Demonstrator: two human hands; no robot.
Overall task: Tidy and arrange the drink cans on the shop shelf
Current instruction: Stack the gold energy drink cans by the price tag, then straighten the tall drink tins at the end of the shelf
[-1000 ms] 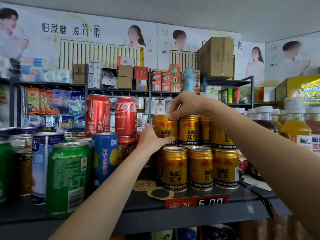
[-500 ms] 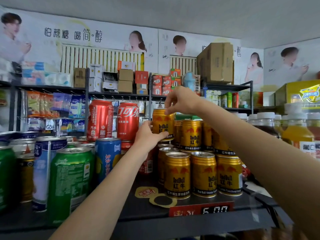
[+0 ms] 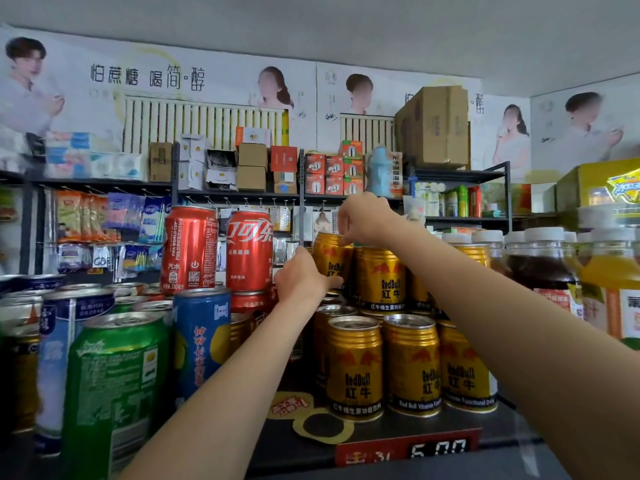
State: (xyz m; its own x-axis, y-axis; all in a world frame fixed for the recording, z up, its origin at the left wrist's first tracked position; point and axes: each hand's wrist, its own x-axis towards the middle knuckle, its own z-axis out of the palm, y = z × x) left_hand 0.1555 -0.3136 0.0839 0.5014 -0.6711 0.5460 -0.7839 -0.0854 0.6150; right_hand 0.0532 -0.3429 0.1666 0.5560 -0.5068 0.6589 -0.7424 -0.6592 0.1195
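Note:
A gold Red Bull can (image 3: 330,259) hangs tilted above the left end of the stacked gold cans. My right hand (image 3: 367,220) pinches its top rim from above. My left hand (image 3: 301,278) grips its lower side with the thumb under it. Beside it another gold can (image 3: 381,277) stands upright in the upper layer. Three gold cans (image 3: 410,365) form the front row on the dark shelf (image 3: 304,448). Two red cola cans (image 3: 218,249) stand on other cans to the left.
A green can (image 3: 114,393), a blue can (image 3: 201,341) and a pale blue can (image 3: 59,358) crowd the shelf's left front. Bottled drinks (image 3: 550,265) stand at the right. A bare patch of shelf with round stickers (image 3: 322,424) lies before the gold cans. A price tag (image 3: 408,450) marks the front edge.
Both hands have lifted the gold can off the upper layer and shifted it left, and it now leans instead of standing upright.

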